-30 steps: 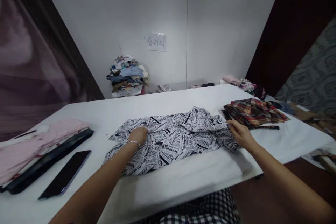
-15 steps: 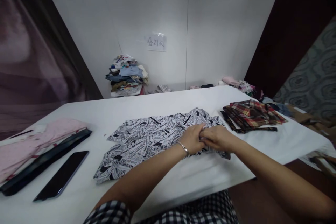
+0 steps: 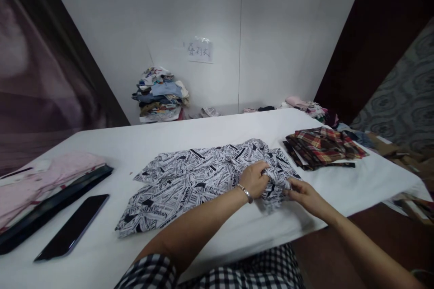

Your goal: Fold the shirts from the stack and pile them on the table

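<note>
A black-and-white newspaper-print shirt [image 3: 200,180] lies spread across the middle of the white table, its hem end to the left. My left hand [image 3: 255,179], with a silver bracelet at the wrist, is closed on bunched fabric near the shirt's right end. My right hand [image 3: 301,193] pinches the same bunch from the right, between thumb and fingers. Between the two hands the cloth is gathered and slightly raised, with a blurred flap hanging down toward the front. Part of the left fingers is hidden behind the fabric.
A folded red-and-brown plaid shirt [image 3: 322,146] lies at the table's right. Pink clothing [image 3: 57,174], a dark strip [image 3: 57,201] and a black phone [image 3: 73,228] lie at left. Behind the table stands a clothes pile [image 3: 161,95]; a paper sign [image 3: 200,49] hangs on the wall.
My hands, which were together on the shirt, have come apart. The right one has moved right and slightly down, and the fabric between them is now bunched and lifted.
</note>
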Action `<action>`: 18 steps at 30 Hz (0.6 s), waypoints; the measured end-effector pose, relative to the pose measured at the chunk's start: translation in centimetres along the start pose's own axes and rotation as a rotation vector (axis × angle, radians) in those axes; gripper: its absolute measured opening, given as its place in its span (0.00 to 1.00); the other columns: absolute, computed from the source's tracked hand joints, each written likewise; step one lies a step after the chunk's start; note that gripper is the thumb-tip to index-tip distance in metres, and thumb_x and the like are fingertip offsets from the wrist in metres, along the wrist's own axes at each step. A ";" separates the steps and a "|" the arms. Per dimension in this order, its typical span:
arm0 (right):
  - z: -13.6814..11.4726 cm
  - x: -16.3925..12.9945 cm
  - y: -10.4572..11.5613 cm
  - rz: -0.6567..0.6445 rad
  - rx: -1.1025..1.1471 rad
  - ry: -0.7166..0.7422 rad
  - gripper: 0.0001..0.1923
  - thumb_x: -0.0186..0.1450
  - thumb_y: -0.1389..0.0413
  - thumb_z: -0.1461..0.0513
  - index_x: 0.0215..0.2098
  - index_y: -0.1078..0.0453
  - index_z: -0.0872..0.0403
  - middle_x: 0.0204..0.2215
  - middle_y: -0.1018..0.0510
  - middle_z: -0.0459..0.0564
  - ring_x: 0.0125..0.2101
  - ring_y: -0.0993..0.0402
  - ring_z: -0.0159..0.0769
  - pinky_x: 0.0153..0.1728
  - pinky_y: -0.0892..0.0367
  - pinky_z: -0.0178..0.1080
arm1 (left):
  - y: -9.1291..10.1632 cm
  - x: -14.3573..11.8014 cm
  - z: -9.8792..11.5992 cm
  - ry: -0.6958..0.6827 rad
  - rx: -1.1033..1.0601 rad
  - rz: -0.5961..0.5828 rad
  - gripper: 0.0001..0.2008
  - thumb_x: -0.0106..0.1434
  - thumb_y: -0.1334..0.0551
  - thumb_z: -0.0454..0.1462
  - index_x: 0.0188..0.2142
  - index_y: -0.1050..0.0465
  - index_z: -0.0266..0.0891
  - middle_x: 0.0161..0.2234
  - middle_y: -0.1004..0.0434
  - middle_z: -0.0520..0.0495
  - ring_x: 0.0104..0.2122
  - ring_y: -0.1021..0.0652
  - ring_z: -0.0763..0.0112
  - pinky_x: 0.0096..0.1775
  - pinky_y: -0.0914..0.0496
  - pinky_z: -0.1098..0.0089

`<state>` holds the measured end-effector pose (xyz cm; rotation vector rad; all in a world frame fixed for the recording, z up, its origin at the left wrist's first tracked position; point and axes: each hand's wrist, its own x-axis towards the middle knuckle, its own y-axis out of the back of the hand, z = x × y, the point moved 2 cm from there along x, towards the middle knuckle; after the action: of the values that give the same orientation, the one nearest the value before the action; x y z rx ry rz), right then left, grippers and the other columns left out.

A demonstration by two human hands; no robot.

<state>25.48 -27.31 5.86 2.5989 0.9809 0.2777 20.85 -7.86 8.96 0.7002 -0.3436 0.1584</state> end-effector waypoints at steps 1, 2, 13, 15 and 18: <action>-0.2 -0.3 0.5 0.067 0.050 -0.020 0.16 0.59 0.42 0.49 0.30 0.32 0.53 0.26 0.29 0.45 0.29 0.33 0.34 0.32 0.35 0.36 | 0.1 -0.2 -0.2 0.003 0.004 -0.015 0.13 0.52 0.47 0.28 0.33 0.27 0.40 0.33 0.25 0.50 0.35 0.27 0.68 0.40 0.33 0.69; -0.7 -0.6 1.0 0.133 0.097 -0.033 0.16 0.58 0.41 0.49 0.32 0.32 0.53 0.27 0.28 0.45 0.29 0.33 0.34 0.31 0.35 0.36 | 0.1 -0.5 -0.4 0.002 0.008 -0.038 0.12 0.53 0.46 0.28 0.33 0.27 0.40 0.32 0.25 0.50 0.35 0.27 0.68 0.40 0.33 0.68; -11.0 -0.2 0.6 -0.123 0.004 0.240 0.12 0.59 0.40 0.56 0.39 0.25 0.53 0.34 0.22 0.49 0.35 0.27 0.37 0.38 0.32 0.37 | 1.6 -4.1 4.9 -0.135 -0.076 0.006 0.18 0.53 0.37 0.37 0.44 0.29 0.39 0.38 0.22 0.46 0.37 0.25 0.63 0.43 0.31 0.63; -10.7 1.3 0.5 -0.144 0.077 0.257 0.19 0.60 0.42 0.53 0.47 0.27 0.52 0.38 0.22 0.52 0.38 0.26 0.38 0.39 0.31 0.39 | 2.5 -4.3 4.6 -0.051 -0.150 0.015 0.07 0.56 0.40 0.37 0.35 0.27 0.39 0.30 0.24 0.50 0.30 0.26 0.69 0.36 0.32 0.68; -7.1 5.1 0.9 0.089 0.185 0.161 0.25 0.62 0.47 0.49 0.53 0.32 0.53 0.45 0.23 0.56 0.41 0.26 0.40 0.39 0.30 0.40 | 3.9 -4.5 3.4 0.060 -0.261 0.039 0.09 0.62 0.45 0.38 0.28 0.28 0.38 0.26 0.26 0.52 0.28 0.28 0.72 0.32 0.33 0.72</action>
<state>27.68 -22.74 13.02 2.8299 0.9868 0.4454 14.77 -7.25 12.12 0.4306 -0.3135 0.1679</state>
